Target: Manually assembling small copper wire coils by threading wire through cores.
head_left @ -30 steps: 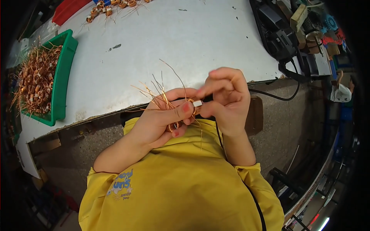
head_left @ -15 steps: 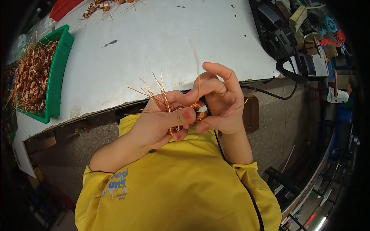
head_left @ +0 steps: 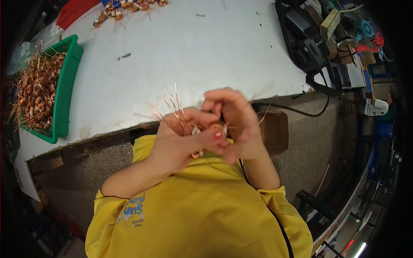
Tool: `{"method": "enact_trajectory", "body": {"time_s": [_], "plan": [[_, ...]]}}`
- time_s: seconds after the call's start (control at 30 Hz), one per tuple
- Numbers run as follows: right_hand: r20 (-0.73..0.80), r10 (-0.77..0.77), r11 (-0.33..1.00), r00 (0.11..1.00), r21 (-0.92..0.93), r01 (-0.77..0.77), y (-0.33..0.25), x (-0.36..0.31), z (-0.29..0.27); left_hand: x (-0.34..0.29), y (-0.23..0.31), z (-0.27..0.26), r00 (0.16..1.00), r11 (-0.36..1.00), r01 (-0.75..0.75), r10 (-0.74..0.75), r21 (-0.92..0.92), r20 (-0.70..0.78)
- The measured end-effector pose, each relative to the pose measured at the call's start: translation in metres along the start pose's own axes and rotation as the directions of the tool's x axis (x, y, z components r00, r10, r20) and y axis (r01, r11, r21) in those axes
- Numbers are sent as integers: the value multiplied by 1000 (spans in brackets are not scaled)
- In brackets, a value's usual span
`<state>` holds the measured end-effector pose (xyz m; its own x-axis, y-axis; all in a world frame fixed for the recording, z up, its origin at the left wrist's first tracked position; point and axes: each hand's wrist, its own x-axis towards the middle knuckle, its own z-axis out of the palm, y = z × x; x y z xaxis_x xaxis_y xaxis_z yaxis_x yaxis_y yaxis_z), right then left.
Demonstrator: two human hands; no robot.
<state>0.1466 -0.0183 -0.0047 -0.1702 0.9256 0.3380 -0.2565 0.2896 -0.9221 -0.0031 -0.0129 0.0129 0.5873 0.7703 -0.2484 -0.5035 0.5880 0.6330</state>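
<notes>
My left hand is closed round several ring-shaped coils wound with copper wire, their long wire ends sticking up past the knuckles. One copper coil shows between its thumb and fingers; another coil peeks out below the thumb. My right hand, slightly blurred, curls close round the right side of the upper coil. Its index finger bends over near the left fingertips, and its thumb lies below the coil. Thin copper wire runs out past the back of the right hand; where the fingers grip it is hidden. Both hands are in front of the table's near edge.
On the left of the white table stands a green tray heaped with copper coils. More loose coils lie at the far edge beside a red bin. Black equipment with a cable sits at the right. A person is farther right.
My right fingers have swung down and inward, folding toward the coil. The coil has turned and is now more covered by the fingers. The view has shifted slightly.
</notes>
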Motion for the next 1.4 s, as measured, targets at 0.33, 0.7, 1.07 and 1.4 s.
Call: {"method": "enact_trajectory", "body": {"time_s": [0.33, 0.7, 1.07, 1.4], "plan": [[75, -44, 859, 996, -507, 76, -140, 3, 98, -100, 56, 57, 966, 996, -67, 48, 66, 253], [-329, 147, 938, 933, -252, -237, -169, -40, 94, -116, 38, 74, 961, 998, 25, -41, 61, 275], [-404, -194, 969, 894, 63, 239, -192, -126, -35, -135, 80, 49, 985, 982, 6, 27, -191, 171], [-594, -2, 929, 804, 296, 221, -173, -92, 1, -83, 128, 58, 980, 939, -166, 122, -301, -160]]}}
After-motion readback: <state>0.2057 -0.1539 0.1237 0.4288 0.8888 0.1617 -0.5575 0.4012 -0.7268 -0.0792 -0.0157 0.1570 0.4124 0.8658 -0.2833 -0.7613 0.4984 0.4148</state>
